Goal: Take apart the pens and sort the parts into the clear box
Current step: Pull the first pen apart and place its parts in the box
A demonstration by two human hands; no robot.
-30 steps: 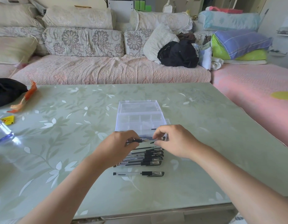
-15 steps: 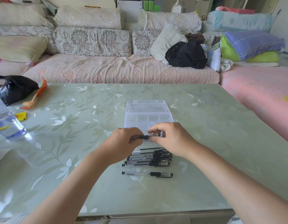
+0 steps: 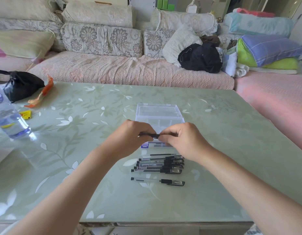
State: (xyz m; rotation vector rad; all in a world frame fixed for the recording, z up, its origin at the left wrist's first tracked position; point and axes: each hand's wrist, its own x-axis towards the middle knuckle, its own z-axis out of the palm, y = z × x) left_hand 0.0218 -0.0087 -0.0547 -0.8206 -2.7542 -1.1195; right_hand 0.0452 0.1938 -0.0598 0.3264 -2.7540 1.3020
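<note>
My left hand (image 3: 133,138) and my right hand (image 3: 184,141) meet over the table and both grip one black pen (image 3: 153,135), held level between the fingertips; most of it is hidden inside the fists. Just behind the hands stands the clear box (image 3: 159,114) with its lid up and dividers inside. Its front compartments, partly covered by my hands, hold a few pen parts. In front of the hands lies a pile of several black pens (image 3: 161,164) side by side, with a thin loose refill at its far edge. One more single pen (image 3: 157,181) lies apart, nearer to me.
A water bottle (image 3: 9,122) stands at the left edge of the green glass table (image 3: 231,150). A black bag (image 3: 21,85), an orange wrapper (image 3: 41,95) and a small yellow packet (image 3: 25,114) lie at the far left. A sofa with cushions runs behind the table.
Both hands have come closer together around the pen, so less of it shows between them. The view has shifted, bringing the bottle and black bag further into the frame.
</note>
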